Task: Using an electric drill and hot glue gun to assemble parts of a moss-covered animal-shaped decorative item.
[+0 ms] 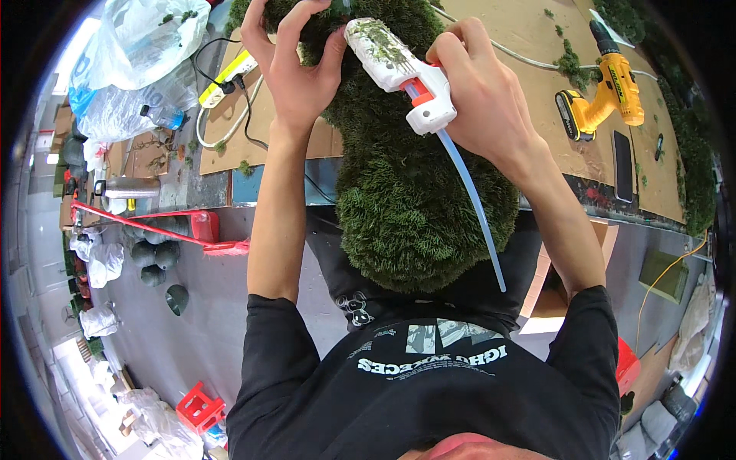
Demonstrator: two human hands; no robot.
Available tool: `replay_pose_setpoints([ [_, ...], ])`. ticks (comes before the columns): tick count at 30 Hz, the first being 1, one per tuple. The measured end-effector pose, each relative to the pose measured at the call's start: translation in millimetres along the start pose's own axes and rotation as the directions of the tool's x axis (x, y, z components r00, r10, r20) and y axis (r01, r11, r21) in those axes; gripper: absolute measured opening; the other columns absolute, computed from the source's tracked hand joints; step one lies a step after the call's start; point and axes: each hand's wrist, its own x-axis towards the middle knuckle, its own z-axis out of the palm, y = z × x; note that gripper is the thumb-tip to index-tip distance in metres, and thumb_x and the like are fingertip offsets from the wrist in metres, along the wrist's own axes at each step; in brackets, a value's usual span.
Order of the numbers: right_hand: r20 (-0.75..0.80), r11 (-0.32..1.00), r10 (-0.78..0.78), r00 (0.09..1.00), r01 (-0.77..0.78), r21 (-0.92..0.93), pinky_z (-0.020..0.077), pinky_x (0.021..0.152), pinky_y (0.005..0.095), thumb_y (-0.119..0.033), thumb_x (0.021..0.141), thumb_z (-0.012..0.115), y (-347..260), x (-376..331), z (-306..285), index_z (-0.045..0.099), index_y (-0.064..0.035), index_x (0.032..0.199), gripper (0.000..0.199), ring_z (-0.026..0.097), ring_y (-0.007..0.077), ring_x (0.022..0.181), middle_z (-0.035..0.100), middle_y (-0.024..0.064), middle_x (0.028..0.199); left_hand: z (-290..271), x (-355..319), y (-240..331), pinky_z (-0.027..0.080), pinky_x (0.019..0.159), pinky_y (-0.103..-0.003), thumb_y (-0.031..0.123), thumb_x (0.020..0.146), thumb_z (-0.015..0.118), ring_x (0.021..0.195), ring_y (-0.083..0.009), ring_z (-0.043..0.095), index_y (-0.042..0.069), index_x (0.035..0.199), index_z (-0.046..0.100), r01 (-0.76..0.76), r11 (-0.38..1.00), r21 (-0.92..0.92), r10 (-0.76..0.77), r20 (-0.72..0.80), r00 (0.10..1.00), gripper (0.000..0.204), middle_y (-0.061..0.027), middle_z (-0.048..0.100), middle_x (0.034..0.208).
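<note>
The right hand (491, 100) is gripping the white glue gun (376, 55), fingers closed round it, seemingly to aim it; the left hand (303, 86) is arching nearby, its hold unclear. The green foliage piece (422, 207) is stretching from worktop (201, 188) to lap (326, 253), probably for easy reach.

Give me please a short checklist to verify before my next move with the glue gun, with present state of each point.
1. Glue gun held in the right hand: ok.
2. Glue stick in the gun's rear: ok, a long piece sticks out.
3. Left hand well clear of the gun's front: not ok, the thumb looks very near.
4. Glue hot: cannot tell.
5. Drill apart from both hands: ok, on the cardboard.
</note>
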Motion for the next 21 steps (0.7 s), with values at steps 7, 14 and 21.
replay_pose_setpoints([
  [7, 0.011, 1.000, 0.009, 1.000, -0.009, -0.019, 0.0559, 0.073, 0.0439, -0.009, 0.079, 0.079, 0, 4, 1, 0.057, -0.0034, 0.104, 0.033, 0.066, 0.0362, 0.087, 0.055, 0.0141, 0.108, -2, 1, 7, 0.055, 0.089, -0.038, -0.009, 0.084, 0.072, 0.115, -0.0295, 0.062, 0.008, 0.128, 0.059, 0.091, 0.995, -0.045, -0.089, 0.037, 0.995, 0.048, -0.0218, 0.036, 0.154],
  [14, 0.004, 1.000, 0.007, 1.000, -0.007, -0.017, 0.0556, 0.074, 0.0438, -0.011, 0.080, 0.079, 2, 1, -1, 0.056, -0.0031, 0.104, 0.034, 0.066, 0.0366, 0.086, 0.055, 0.0138, 0.108, 0, -1, -1, 0.055, 0.091, -0.039, -0.008, 0.084, 0.072, 0.121, -0.0325, 0.059, 0.007, 0.128, 0.059, 0.074, 0.996, -0.051, -0.072, 0.032, 0.997, 0.048, -0.0220, 0.036, 0.154],
  [21, 0.040, 0.998, 0.050, 0.998, -0.048, -0.039, 0.0560, 0.074, 0.0439, -0.011, 0.081, 0.078, -6, 1, -7, 0.057, -0.0037, 0.104, 0.032, 0.066, 0.0368, 0.088, 0.055, 0.0142, 0.109, -2, -2, -1, 0.054, 0.093, -0.040, -0.005, 0.086, 0.074, 0.123, -0.0339, 0.058, 0.008, 0.128, 0.059, 0.063, 0.996, -0.068, -0.062, 0.026, 0.998, 0.047, -0.0221, 0.035, 0.155],
])
